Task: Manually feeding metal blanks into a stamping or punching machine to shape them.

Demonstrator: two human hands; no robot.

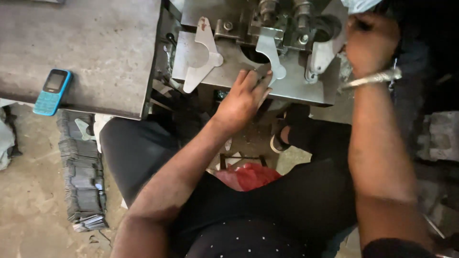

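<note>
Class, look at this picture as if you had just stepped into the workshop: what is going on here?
A seated person works at a small metal press machine. The left hand lies flat on the machine's plate, fingertips on a flat cut metal piece under the tooling. The right hand, with a metal bangle at the wrist, is closed on part of the machine at its upper right; what it grips is hidden. A similar cut piece lies further left. A blue phone rests on the grey table, and stacked metal blanks sit on the floor.

Flat grey metal piece [270, 57], curved with round end, laid on machine plate [229, 67], touched by left hand [244, 98] fingertips.
</note>
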